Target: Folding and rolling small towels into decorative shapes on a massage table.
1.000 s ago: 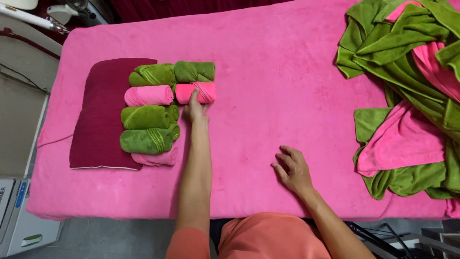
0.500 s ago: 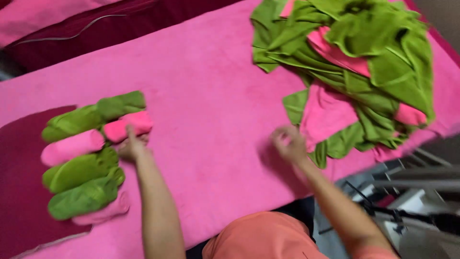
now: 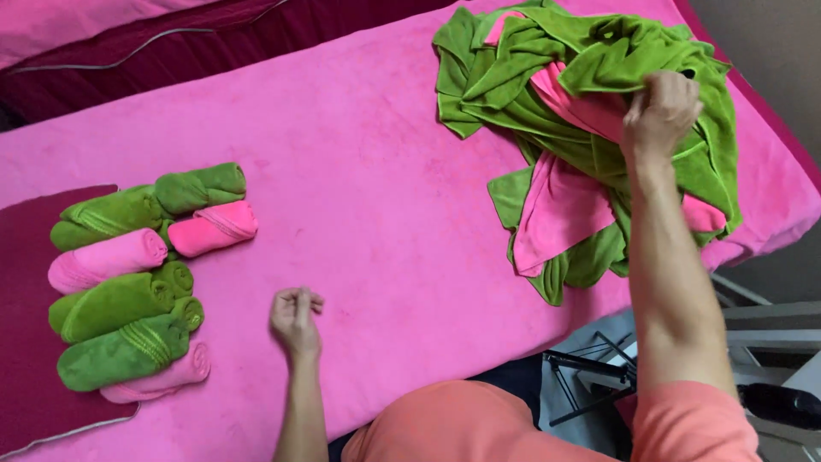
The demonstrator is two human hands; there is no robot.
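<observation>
The person's right hand (image 3: 661,109) reaches into a heap of loose green and pink towels (image 3: 590,137) at the far right corner of a pink-covered bed (image 3: 376,171), fingers closed on a fold of green towel. The left hand (image 3: 295,318) rests near the bed's front edge, fingers loosely curled and holding nothing. Near the left edge lie 7 rolled towels (image 3: 141,274), partly on a maroon cloth (image 3: 21,342).
</observation>
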